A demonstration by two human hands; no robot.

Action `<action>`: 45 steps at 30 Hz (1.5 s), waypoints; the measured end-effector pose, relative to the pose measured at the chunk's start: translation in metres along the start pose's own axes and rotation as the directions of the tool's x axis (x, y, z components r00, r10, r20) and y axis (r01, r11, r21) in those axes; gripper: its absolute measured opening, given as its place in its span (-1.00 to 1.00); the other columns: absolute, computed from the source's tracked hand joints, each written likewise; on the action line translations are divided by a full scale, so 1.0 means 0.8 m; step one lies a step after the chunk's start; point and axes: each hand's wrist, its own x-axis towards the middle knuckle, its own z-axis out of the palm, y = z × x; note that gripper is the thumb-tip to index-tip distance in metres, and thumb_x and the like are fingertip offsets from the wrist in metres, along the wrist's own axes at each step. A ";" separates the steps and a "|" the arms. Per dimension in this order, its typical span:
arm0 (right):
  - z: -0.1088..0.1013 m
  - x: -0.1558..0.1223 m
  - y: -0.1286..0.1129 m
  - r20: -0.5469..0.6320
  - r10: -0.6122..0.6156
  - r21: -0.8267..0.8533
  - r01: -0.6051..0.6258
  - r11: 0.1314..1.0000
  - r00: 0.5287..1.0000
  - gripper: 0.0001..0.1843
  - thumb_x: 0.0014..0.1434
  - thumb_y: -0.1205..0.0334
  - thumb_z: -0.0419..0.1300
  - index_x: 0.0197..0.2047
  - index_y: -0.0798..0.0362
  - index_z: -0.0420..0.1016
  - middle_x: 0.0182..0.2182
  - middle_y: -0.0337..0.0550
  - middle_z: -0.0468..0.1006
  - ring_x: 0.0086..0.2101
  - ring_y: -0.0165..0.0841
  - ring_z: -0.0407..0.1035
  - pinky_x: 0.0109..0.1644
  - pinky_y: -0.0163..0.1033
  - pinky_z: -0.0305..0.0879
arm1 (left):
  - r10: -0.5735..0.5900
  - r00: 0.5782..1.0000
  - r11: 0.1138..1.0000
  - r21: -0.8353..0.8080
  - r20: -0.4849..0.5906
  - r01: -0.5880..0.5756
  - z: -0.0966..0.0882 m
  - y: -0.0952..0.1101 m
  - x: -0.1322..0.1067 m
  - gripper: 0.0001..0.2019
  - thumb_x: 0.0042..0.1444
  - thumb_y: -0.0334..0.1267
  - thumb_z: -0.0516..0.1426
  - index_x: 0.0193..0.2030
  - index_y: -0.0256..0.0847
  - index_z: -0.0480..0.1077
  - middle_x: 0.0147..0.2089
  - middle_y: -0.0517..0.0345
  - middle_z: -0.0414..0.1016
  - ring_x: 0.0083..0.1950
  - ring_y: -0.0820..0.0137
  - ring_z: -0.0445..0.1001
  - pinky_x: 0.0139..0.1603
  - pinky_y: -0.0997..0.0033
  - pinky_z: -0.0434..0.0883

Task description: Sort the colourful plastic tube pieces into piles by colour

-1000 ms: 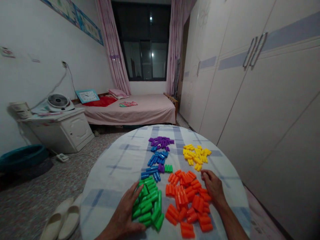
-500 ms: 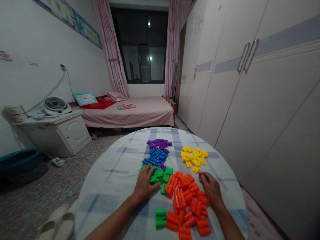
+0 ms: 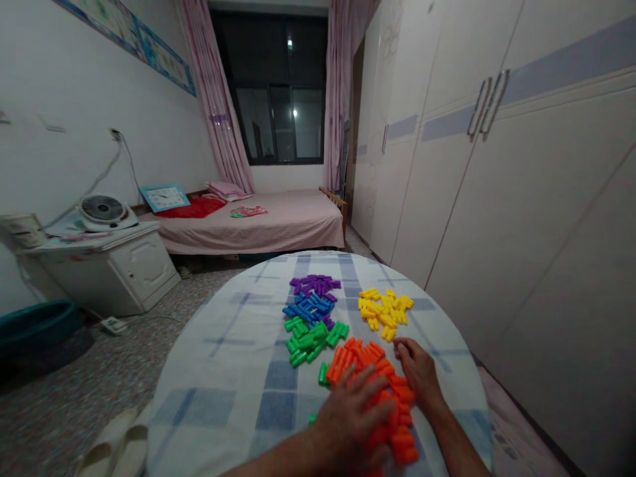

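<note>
A round table (image 3: 233, 371) with a checked cloth carries plastic pegs sorted by colour. My left hand (image 3: 350, 421) lies flat, fingers spread, on the near part of the orange pile (image 3: 365, 361). My right hand (image 3: 420, 374) rests on that pile's right edge with fingers curled loosely down; I cannot see anything in them. Green pegs (image 3: 311, 338) sit just beyond and left of the orange ones, a lone green peg (image 3: 322, 374) beside my left fingers. Blue pegs (image 3: 308, 309), purple pegs (image 3: 315, 285) and yellow pegs (image 3: 383, 308) lie farther away.
White wardrobe doors (image 3: 497, 199) fill the right side. Beyond the table stand a pink bed (image 3: 258, 225), a dark window (image 3: 278, 112), and a white cabinet (image 3: 114, 265) with a fan (image 3: 102, 211). White slippers (image 3: 106, 444) and a teal basin (image 3: 34, 321) lie on the floor at left.
My left hand pushed the green pegs away toward the blue ones, then swung right and back onto the near orange pile. My right hand stayed at the orange pile's right edge.
</note>
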 end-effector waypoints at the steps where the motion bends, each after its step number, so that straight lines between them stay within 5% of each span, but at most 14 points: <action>1: 0.000 -0.001 -0.001 -0.006 -0.003 0.005 0.003 1.000 1.000 -0.54 0.02 -0.05 -0.08 -0.25 0.08 0.46 -0.39 -0.09 0.54 -0.36 -0.27 0.42 -0.22 -0.21 0.28 | 0.180 0.983 0.983 0.026 -0.040 -0.179 0.012 0.018 0.000 -0.65 0.18 -0.11 0.05 0.11 0.00 0.28 0.31 0.13 0.17 0.38 0.21 -0.01 0.31 0.02 0.06; 3: 0.000 -0.002 -0.001 -0.008 -0.008 0.013 0.008 1.000 1.000 -0.55 0.02 -0.04 -0.08 -0.25 0.08 0.46 -0.40 -0.10 0.54 -0.37 -0.27 0.41 -0.23 -0.21 0.28 | 0.354 0.933 0.933 0.082 -0.060 -0.349 0.038 0.042 -0.003 -0.77 0.22 -0.14 0.03 0.00 0.08 0.35 0.25 0.26 0.26 0.34 0.24 0.07 0.30 0.02 0.08; 5: 0.000 -0.002 0.000 -0.001 -0.013 0.018 0.013 1.000 1.000 -0.55 0.03 -0.04 -0.08 -0.25 0.08 0.46 -0.40 -0.10 0.54 -0.37 -0.28 0.41 -0.24 -0.22 0.28 | 0.370 0.928 0.926 0.097 -0.041 -0.365 0.055 0.049 -0.003 -0.80 0.23 -0.12 0.02 -0.06 0.06 0.38 0.19 0.27 0.32 0.30 0.20 0.15 0.28 0.00 0.10; 13: 0.001 -0.001 0.004 -0.002 -0.012 0.049 0.012 0.999 1.000 -0.59 0.03 0.00 -0.06 -0.26 0.07 0.47 -0.37 -0.12 0.55 -0.38 -0.29 0.41 -0.25 -0.23 0.28 | 0.170 0.984 0.980 0.093 0.046 -0.173 0.027 0.012 0.006 -0.79 0.23 -0.23 0.03 -0.05 -0.16 0.38 0.14 0.09 0.35 0.28 0.16 0.17 0.35 -0.08 -0.11; 18: -0.001 -0.002 0.002 0.006 -0.015 0.049 0.015 0.999 1.000 -0.59 0.03 -0.01 -0.05 -0.27 0.07 0.47 -0.39 -0.12 0.55 -0.38 -0.28 0.42 -0.25 -0.23 0.28 | -0.111 0.991 0.991 0.083 0.078 0.105 0.020 -0.037 -0.002 -0.75 0.24 -0.29 -0.01 0.00 -0.08 0.37 0.15 0.10 0.36 0.32 0.20 0.13 0.37 -0.05 -0.14; 21: -0.001 -0.001 0.003 -0.002 -0.022 0.023 0.022 0.999 1.000 -0.59 0.03 -0.02 -0.06 -0.28 0.06 0.47 -0.38 -0.11 0.55 -0.36 -0.27 0.42 -0.24 -0.23 0.28 | -0.334 0.928 0.942 0.081 0.162 0.325 0.007 -0.075 -0.007 -0.73 0.18 -0.30 0.03 0.02 -0.07 0.37 0.17 0.04 0.34 0.32 0.14 0.12 0.34 -0.11 -0.04; 25: -0.002 -0.002 0.001 -0.006 -0.044 -0.005 0.044 0.999 0.999 -0.58 0.04 -0.02 -0.07 -0.29 0.06 0.47 -0.38 -0.11 0.55 -0.36 -0.29 0.41 -0.25 -0.24 0.27 | -0.576 0.791 0.818 0.146 0.208 0.557 -0.013 -0.120 -0.022 -0.65 0.10 -0.33 0.06 0.04 -0.08 0.37 0.17 -0.01 0.35 0.28 0.02 0.18 0.24 -0.21 0.10; 30: -0.003 -0.004 -0.007 -0.022 -0.051 -0.014 0.051 0.999 0.998 -0.57 0.03 -0.02 -0.08 -0.31 0.07 0.48 -0.45 -0.14 0.53 -0.42 -0.30 0.39 -0.29 -0.25 0.26 | -0.682 0.719 0.731 0.153 0.134 0.665 -0.018 -0.135 -0.036 -0.66 0.10 -0.29 0.07 0.04 -0.13 0.38 0.20 -0.05 0.31 0.29 0.04 0.16 0.23 -0.13 0.14; 33: -0.003 -0.004 -0.008 -0.028 -0.030 0.001 0.030 1.000 0.999 -0.56 0.00 -0.03 -0.06 -0.31 0.08 0.49 -0.43 -0.11 0.55 -0.40 -0.29 0.41 -0.29 -0.24 0.28 | -0.616 0.786 0.787 0.101 0.054 0.609 -0.010 -0.097 -0.027 -0.63 0.12 -0.28 0.06 0.09 -0.12 0.33 0.23 -0.03 0.27 0.32 0.09 0.10 0.26 -0.08 0.12; 38: -0.005 -0.003 -0.008 -0.011 -0.017 0.022 0.018 1.000 1.000 -0.56 0.00 -0.06 -0.05 -0.30 0.06 0.49 -0.37 -0.07 0.57 -0.33 -0.25 0.43 -0.28 -0.24 0.30 | -0.115 0.990 0.990 -0.072 0.077 0.121 0.031 0.003 -0.002 -0.57 0.10 0.01 0.09 0.08 -0.06 0.28 0.26 0.03 0.24 0.31 0.14 0.12 0.25 0.02 0.14; 41: -0.008 -0.004 -0.011 -0.012 -0.001 0.034 0.001 0.999 1.000 -0.55 -0.01 -0.07 -0.04 -0.30 0.06 0.49 -0.40 -0.07 0.57 -0.35 -0.25 0.43 -0.30 -0.23 0.31 | 0.095 0.995 0.993 -0.071 0.040 -0.092 0.057 0.037 0.012 -0.62 0.15 0.05 0.02 -0.01 -0.11 0.31 0.17 0.02 0.33 0.23 0.14 0.21 0.20 0.02 0.18; 45: -0.009 -0.003 -0.013 -0.019 -0.007 0.056 0.008 0.998 1.000 -0.58 -0.02 -0.06 -0.04 -0.36 0.04 0.49 -0.44 -0.09 0.57 -0.40 -0.27 0.42 -0.33 -0.23 0.32 | 0.062 0.996 0.996 -0.061 0.066 -0.058 0.071 0.042 0.029 -0.77 0.17 -0.07 0.03 -0.14 -0.13 0.34 -0.08 0.10 0.44 0.12 0.19 0.30 0.20 -0.01 0.15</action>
